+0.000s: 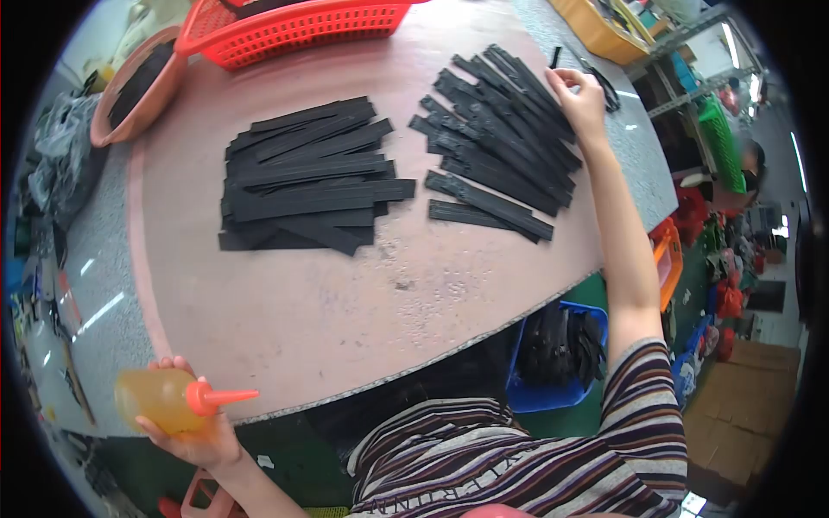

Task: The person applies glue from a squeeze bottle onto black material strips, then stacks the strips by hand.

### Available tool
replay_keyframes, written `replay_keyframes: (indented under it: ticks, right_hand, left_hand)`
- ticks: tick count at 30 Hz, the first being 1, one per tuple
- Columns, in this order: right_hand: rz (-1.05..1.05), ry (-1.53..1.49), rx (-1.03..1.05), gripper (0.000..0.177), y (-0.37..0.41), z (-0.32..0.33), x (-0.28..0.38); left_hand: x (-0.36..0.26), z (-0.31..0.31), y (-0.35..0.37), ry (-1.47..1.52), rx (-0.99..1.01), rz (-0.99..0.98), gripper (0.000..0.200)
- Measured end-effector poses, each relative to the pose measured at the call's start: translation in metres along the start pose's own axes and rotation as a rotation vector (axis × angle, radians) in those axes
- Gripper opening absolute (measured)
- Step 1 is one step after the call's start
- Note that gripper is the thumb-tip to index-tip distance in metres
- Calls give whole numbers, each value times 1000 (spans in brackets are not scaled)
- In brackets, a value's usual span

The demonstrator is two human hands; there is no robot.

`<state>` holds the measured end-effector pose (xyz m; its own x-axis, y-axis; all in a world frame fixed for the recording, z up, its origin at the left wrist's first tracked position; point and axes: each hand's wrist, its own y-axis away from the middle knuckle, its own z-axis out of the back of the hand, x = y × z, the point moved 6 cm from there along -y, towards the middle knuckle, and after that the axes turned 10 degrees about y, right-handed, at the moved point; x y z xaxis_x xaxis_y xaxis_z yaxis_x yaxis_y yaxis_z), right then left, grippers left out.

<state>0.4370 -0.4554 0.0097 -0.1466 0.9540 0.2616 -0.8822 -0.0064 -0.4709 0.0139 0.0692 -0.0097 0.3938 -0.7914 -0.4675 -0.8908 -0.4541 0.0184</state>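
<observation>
My left hand [207, 445] is wrapped round a squeeze bottle [155, 401] of amber liquid, held over the table's near left edge. Its red nozzle points right. At the far right of the table, my right hand [583, 104] pinches a short black strip [555, 58], whose end sticks up past the fingertips. Just left of that hand lies a fanned row of black strips [501, 129], some with shiny, wet-looking patches on their left ends. A stack of flat black strips [302, 181] rests at the middle left of the table.
A red plastic basket [302, 39] stands at the back, beside a pink bowl [168, 82] with dark pieces. Below the table edge, a blue bin [553, 401] holds black pieces. A yellow tray [596, 30] sits at the back right. Dark cords [611, 95] lie behind my right hand.
</observation>
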Motion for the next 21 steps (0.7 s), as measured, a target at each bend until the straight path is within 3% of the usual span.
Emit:
replay_keyframes:
  ticks: [1,3,5,7,9,13,16,21]
  right_hand:
    - [57,-64,-43,29,8,7,18]
    - [245,-256,146,22,48,24,114]
    - [546,-402,186,17,87,34,198]
    - [675,-528,285,17,117,28,257]
    - [813,-537,195,20,132,19,297]
    - [816,-339,184,48,151,-8,322]
    - [785,-207,250,59,170,-23,321]
    - [987,-182,468,61,206,6,318]
  left_hand:
    - [-1,1,-1,52,1,7,66]
    - [2,3,-6,172,11,29,65]
    - [12,2,-17,228,25,61,64]
    - [28,-3,-20,277,2,95,64]
    - [39,-11,-17,292,28,114,65]
    - [36,-3,-2,249,57,79,68]
    - [32,10,5,292,-5,79,69]
    - [30,13,3,289,-17,90,70]
